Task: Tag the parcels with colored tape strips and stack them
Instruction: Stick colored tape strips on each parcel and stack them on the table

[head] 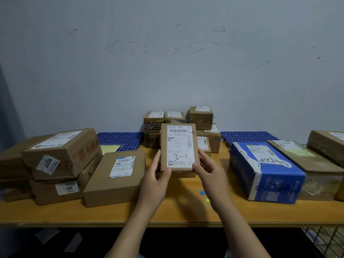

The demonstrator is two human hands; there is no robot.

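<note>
We hold a small brown parcel between both hands above the middle of a wooden table. Its labelled face tilts toward us, showing a barcode and the handwritten mark "3-1". Our left hand grips the parcel's near-left corner, thumb on the front and fingers curled behind. Our right hand grips the near-right corner the same way, its thumb lying across the bottom of the label. We cannot tell whether the parcel's near edge rests on the table.

On the table near our right wrist lie two short tape strips, one blue and one green.

To the left sits a flat brown box with a white label, and beyond it a stack of larger brown boxes. To the right lies a blue and white box with handwriting on top, with more brown parcels just beside it. At the far edge, against a scuffed grey wall, stands a cluster of small cartons, flanked by blue perforated mats.
</note>
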